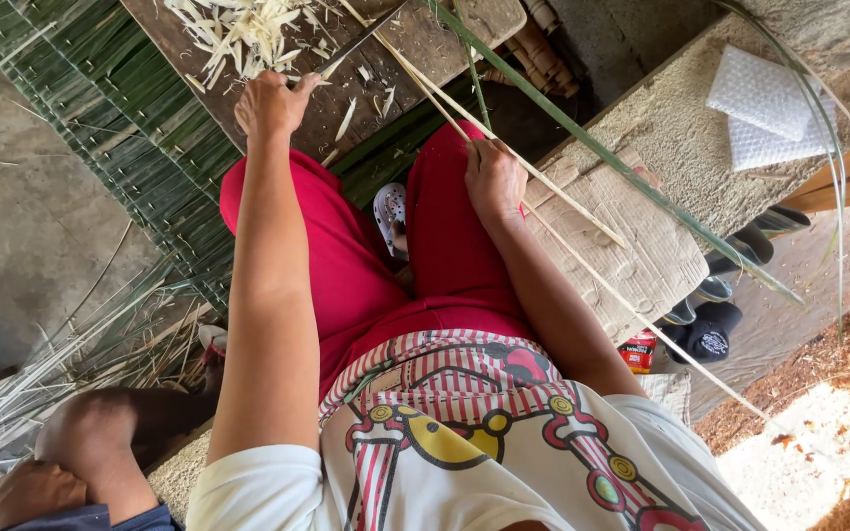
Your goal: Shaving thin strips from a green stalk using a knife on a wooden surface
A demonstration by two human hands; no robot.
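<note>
A woven green mat [120,128] of split strips covers the ground on the image's left, running diagonally under a dark wooden work board [346,88] strewn with pale shavings [248,34]. To the right stands a rough concrete ledge [671,118] carrying two bubble-wrap pieces [764,108], with a worn flat wooden block [632,246] leaning beside the person's knee.

The person sits in red shorts [366,275], both arms stretched forward. Long pale bamboo strips [543,187] run diagonally from the work board at upper centre down toward the lower right, their long axis passing straight under the hand on the image's right. That hand, the right hand [494,177], rests on the red-clad knee with its fingers curled down over the strips, pinning them there. A longer green strip [622,167] lies roughly parallel, just beyond it.

The left hand [270,103] is well apart from the right, set at the near edge of the board and closed around the handle of a knife [361,44], whose blade angles up and right toward the strips' far ends. So the strips lie to the right of and beyond the knife hand, and the right hand is the nearer one, already touching them.

At lower left another person's knee [100,433] and hand [31,492] show beside loose strip bundles [41,364].
</note>
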